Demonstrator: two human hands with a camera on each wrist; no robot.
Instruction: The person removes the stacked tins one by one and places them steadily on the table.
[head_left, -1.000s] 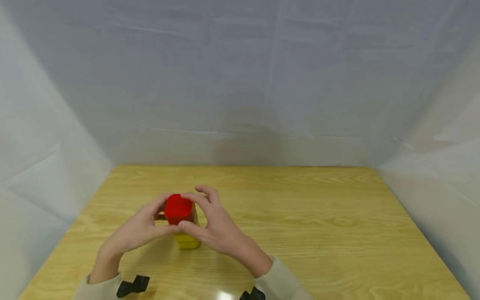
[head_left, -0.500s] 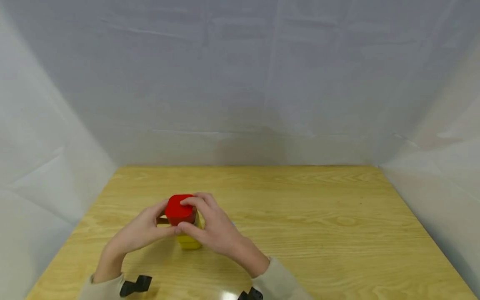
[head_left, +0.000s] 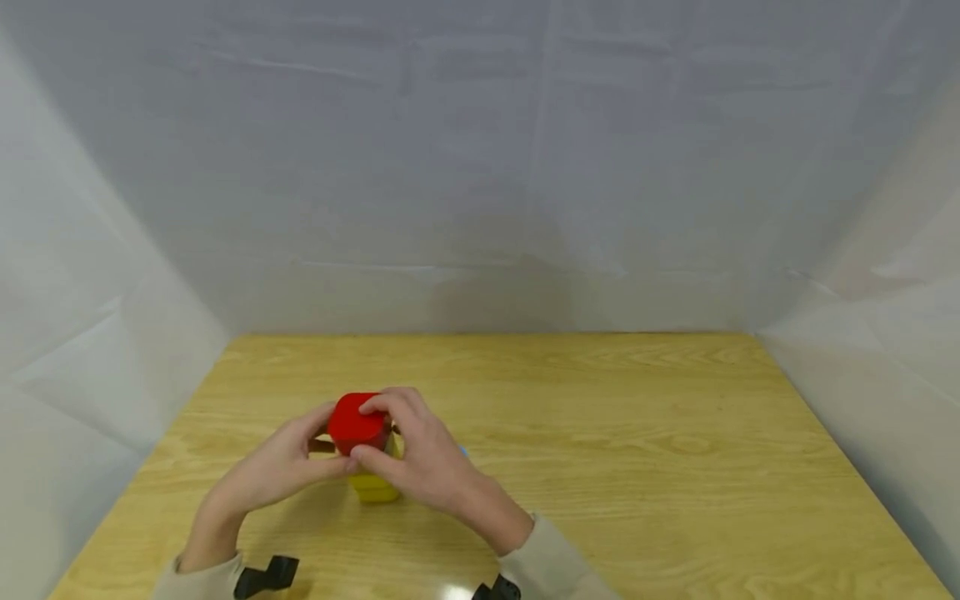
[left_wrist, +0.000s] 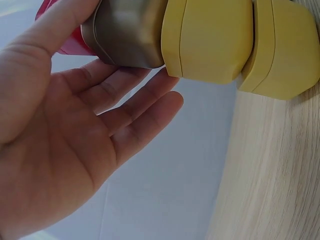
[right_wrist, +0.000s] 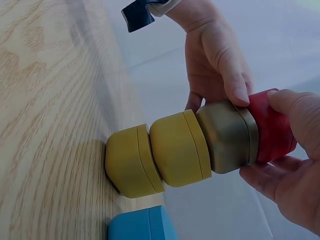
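A stack stands on the wooden table (head_left: pixel 615 433): two yellow blocks (right_wrist: pixel 177 150) (right_wrist: pixel 127 162) at the bottom, a brown block (right_wrist: pixel 227 135) on them, and a red block (head_left: pixel 348 421) on top. My right hand (head_left: pixel 369 431) pinches the red block (right_wrist: pixel 270 130) between thumb and fingers. My left hand (head_left: pixel 324 446) steadies the stack from the left. Its thumb lies on the brown block (left_wrist: pixel 130 30) at the seam with the red one, and its fingers (left_wrist: pixel 145 110) reach along the far side. In the head view only the lowest yellow block (head_left: pixel 372 486) shows under the hands.
A blue block (right_wrist: pixel 142 225) lies on the table right behind the stack; in the head view only a sliver of the blue block (head_left: pixel 463 451) shows past my right hand. White sheets wall in the table at the back and both sides. Black wrist straps (head_left: pixel 266 575) sit at the bottom edge.
My right fingers, spread above the red block a second ago, have curled down onto its top. The stack and my left hand have hardly shifted.
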